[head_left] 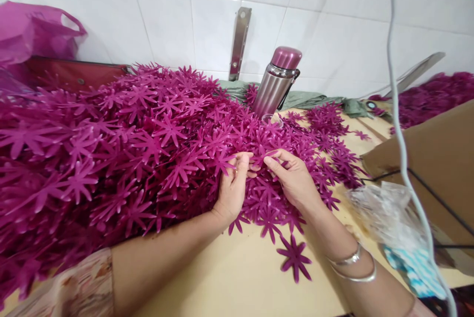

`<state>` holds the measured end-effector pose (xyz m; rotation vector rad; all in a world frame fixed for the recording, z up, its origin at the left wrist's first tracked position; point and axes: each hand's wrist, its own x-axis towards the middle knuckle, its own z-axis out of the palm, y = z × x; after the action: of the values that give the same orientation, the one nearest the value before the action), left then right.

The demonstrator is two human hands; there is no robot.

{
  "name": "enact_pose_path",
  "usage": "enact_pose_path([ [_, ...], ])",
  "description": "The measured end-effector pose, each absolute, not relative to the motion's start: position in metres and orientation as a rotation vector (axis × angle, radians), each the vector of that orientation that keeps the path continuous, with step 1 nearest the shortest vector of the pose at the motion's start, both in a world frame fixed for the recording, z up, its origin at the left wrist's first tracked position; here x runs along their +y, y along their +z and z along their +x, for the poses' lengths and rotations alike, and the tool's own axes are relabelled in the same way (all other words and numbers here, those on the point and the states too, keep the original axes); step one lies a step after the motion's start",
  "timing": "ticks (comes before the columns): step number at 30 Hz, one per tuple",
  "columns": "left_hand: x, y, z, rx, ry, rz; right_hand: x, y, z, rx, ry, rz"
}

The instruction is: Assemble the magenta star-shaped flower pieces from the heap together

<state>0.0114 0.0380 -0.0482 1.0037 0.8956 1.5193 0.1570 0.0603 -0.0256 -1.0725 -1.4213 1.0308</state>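
Observation:
A large heap of magenta flower-shaped cutouts point(148, 144) with narrow petals spreads over the table. My left hand point(233, 186) is closed in a pinch at the heap's front right, with a magenta flower cutout point(221, 161) at its fingertips. Just to the right, my right hand point(294, 176) pinches the petal of another cutout between thumb and forefinger. The fingertips of both hands are close together, and the exact grip is partly lost among the same-coloured petals. One loose flower cutout point(295, 258) lies flat on the table nearer to me.
Behind the heap, a steel flask point(272, 85) with a purple lid leans slightly beside a small clear cup point(273, 119). A cardboard box point(429, 159), plastic wrap point(388, 213) and a hanging white cable point(398, 124) are at right. A pink bag point(33, 30) sits back left.

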Motion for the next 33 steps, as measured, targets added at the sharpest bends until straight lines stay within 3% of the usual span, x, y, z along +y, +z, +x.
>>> enact_pose_path([
  [8, 0.038, -0.053, 0.012, 0.858, 1.523, 1.105, 0.057, -0.019, 0.157, -1.573, 1.019, -1.089],
  [18, 0.034, -0.053, 0.014, 0.895, 1.615, 1.203, 0.066, -0.026, 0.157, -1.141, 1.032, -0.96],
  [23, 0.027, -0.05, 0.012, 0.915, 1.617, 1.412, 0.067, -0.031, 0.157, -1.271, 0.978, -0.98],
  [33, 0.037, -0.058, 0.014, 0.908, 1.576, 1.292, 0.057, -0.025, 0.152, -1.383, 0.905, -0.958],
])
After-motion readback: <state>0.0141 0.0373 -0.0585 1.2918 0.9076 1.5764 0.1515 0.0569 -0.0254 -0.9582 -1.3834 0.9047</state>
